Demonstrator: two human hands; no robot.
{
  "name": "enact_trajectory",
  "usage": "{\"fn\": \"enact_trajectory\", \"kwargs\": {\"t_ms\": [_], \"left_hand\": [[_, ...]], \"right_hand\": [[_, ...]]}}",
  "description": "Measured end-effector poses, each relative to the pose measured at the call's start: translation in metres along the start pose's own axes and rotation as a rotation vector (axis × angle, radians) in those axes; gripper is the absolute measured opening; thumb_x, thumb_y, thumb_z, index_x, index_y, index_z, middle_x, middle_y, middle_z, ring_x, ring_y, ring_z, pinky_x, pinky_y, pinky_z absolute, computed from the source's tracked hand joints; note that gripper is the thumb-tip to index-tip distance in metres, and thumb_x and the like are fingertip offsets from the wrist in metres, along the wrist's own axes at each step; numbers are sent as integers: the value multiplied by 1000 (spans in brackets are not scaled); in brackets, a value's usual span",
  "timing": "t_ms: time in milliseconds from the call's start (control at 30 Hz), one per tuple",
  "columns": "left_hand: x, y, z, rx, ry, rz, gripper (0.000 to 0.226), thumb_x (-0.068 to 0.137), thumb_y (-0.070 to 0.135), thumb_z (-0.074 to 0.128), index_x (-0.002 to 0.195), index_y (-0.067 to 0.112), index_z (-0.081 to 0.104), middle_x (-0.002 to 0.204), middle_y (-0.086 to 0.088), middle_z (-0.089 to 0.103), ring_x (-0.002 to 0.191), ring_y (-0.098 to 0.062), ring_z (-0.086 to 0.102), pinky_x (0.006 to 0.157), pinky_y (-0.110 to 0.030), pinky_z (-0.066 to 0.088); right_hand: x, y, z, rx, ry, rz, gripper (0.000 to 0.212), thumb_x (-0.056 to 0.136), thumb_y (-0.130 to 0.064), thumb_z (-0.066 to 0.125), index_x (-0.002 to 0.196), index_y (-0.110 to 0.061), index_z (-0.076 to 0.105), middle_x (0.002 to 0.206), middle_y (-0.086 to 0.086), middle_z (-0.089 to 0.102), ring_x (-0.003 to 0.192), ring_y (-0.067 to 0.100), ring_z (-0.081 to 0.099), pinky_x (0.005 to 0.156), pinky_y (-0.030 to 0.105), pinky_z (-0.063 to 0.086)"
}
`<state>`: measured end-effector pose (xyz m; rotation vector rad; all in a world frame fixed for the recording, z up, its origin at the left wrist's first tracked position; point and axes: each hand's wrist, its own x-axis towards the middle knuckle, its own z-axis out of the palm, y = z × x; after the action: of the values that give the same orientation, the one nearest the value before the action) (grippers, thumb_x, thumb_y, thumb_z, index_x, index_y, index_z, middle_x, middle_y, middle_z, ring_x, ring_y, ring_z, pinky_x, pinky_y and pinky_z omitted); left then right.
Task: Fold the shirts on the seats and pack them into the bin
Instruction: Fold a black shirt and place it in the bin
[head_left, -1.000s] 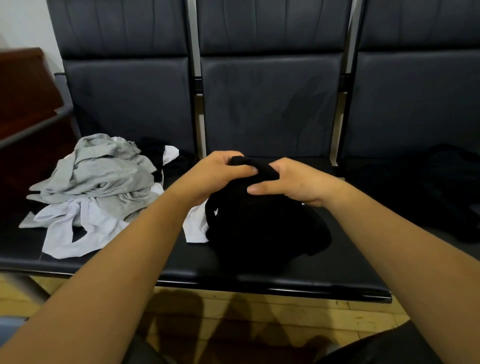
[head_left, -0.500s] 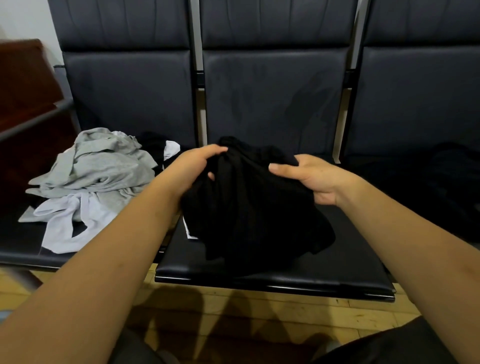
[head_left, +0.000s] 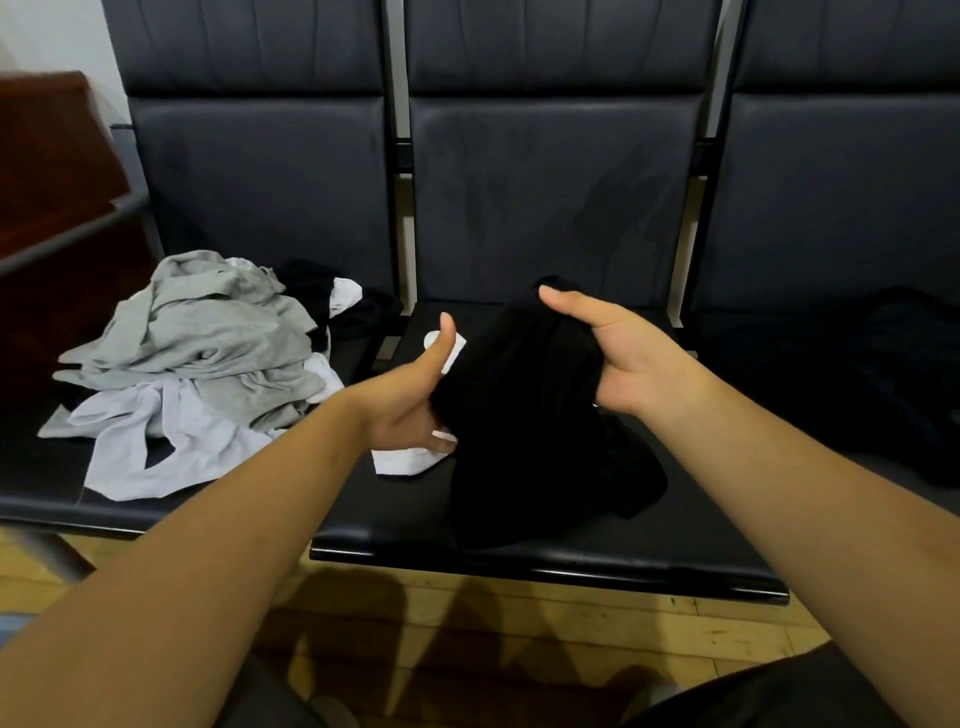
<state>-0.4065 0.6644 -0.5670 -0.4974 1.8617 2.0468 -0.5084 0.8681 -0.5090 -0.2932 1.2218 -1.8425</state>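
A crumpled black shirt (head_left: 524, 415) hangs between both hands over the middle seat (head_left: 675, 540), its lower part resting on the cushion. My left hand (head_left: 410, 395) grips its left side with the thumb up. My right hand (head_left: 623, 353) holds its upper right part, thumb pointing left. A white shirt (head_left: 410, 460) lies partly under the black one. On the left seat sits a heap with a grey shirt (head_left: 208, 332) on top and a white shirt (head_left: 171, 447) below. No bin is in view.
Dark padded seat backs (head_left: 545, 208) rise behind. A dark cloth pile (head_left: 893, 374) lies on the right seat. A brown wooden piece (head_left: 47, 171) stands at far left. Wooden floor (head_left: 571, 623) runs below the seat edge.
Both hands have spread apart and turned palm-up, pulling the bunched black shirt wider and lower. The white shirt beneath shows more.
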Motion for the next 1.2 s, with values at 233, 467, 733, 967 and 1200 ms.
{"fn": "enact_trajectory", "kwargs": {"t_ms": [233,467,733,967,1200], "left_hand": [[7,-5,21,97,218,-140,95,73,94,38,125,19,66,115,-8,69,106,-23,66,99,-37,50],[14,-4,39,305,494,-31,73,88,77,49,120,12,57,119,1,59,115,-20,60,101,-36,50],[26,6,48,-272,293,169,30,100,29,62,124,13,61,106,-1,74,92,-15,72,74,-27,56],[1,26,-6,42,723,383,33,97,44,58,102,13,66,105,-2,74,103,-23,70,90,-50,58],[-9,30,-35,-581,474,435,43,103,33,53,137,6,55,126,-13,70,112,-29,70,91,-44,56]], "right_hand": [[5,-2,-5,129,44,-78,25,96,-20,64,82,-6,79,99,12,76,91,26,76,75,39,63],[6,-2,-12,156,74,-116,23,97,-20,64,89,-4,79,107,14,76,101,29,74,87,42,61],[2,-4,-8,117,80,-118,23,98,-19,61,109,-1,71,109,15,75,99,28,74,84,40,62],[10,-18,-53,-54,371,-181,31,93,-30,71,117,-10,72,108,6,77,98,24,75,89,41,58],[18,-26,-89,9,466,-227,36,89,-26,76,122,-12,69,111,8,76,99,26,74,79,41,61]]}}
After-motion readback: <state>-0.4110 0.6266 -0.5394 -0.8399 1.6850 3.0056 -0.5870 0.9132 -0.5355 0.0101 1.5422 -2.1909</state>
